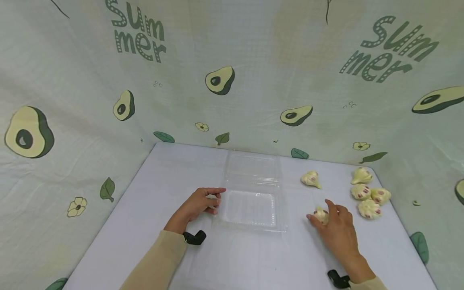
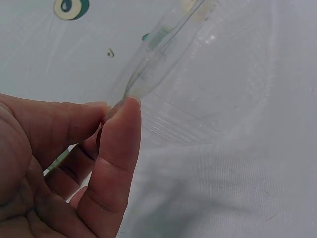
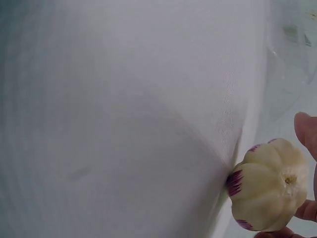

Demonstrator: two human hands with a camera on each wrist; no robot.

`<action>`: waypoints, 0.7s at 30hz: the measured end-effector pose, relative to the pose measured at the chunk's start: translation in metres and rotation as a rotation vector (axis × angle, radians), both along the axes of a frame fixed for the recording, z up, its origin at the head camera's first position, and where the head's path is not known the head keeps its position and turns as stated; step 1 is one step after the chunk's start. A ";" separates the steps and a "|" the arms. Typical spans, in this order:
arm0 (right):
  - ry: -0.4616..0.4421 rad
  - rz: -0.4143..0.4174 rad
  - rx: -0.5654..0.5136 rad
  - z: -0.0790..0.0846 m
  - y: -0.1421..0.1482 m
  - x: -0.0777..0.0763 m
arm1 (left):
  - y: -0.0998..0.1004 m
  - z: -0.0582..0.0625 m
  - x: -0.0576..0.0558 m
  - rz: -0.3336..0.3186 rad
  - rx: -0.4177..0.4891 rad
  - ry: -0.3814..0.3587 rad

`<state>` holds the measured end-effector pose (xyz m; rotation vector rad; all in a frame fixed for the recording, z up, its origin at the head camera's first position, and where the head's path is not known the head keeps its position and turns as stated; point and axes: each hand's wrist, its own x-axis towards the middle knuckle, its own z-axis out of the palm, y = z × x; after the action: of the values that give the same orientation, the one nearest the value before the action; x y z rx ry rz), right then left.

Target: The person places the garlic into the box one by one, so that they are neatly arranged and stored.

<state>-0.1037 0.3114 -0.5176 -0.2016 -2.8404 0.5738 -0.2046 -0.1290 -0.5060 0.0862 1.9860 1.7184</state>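
In among the thumb and fingers of the right hand point(image 1: 337, 229), a garlic bulb point(image 1: 320, 216), on the right part of the table point(image 1: 261, 266) or just over it. Root end turned toward the right wrist camera, stem apparently pointing away from the person. Curved about that bulb with tips spread apart, a gap showing beside one fingertip; impossible to tell whether firmly held or only loosely surrounded.

To the left of the bulb, near but apart, an unfolded clear container point(image 1: 250, 207), lid point(image 1: 252, 167) laid back on the far side, long axis running away from the person. Nearer to it by far, the left hand point(image 1: 200, 203), thumb and fingertip pinched together on the left edge.

Beyond the right hand, a second bulb point(image 1: 309, 178); toward the right table edge, four more bulbs point(image 1: 361, 192) bunched closely. Behind, printed cloth point(image 1: 253, 108).

Partly hidden by fingers in the head view, the nearest bulb's right side. Cut off by the right wrist view's border, most of that hand. Hard to trace against white, the container's rim.
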 end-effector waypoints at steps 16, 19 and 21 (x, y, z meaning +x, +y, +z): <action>-0.004 0.010 -0.073 -0.005 0.005 -0.001 | 0.001 0.001 0.000 0.005 0.000 -0.006; 0.009 0.012 -0.076 -0.005 0.005 -0.002 | 0.000 0.000 0.000 -0.006 0.020 -0.005; 0.009 0.005 -0.080 -0.005 0.004 -0.002 | 0.000 0.000 0.000 -0.013 0.033 -0.004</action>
<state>-0.1062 0.3158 -0.5223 -0.2051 -2.8122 0.6884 -0.2049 -0.1293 -0.5061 0.1075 1.9503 1.7418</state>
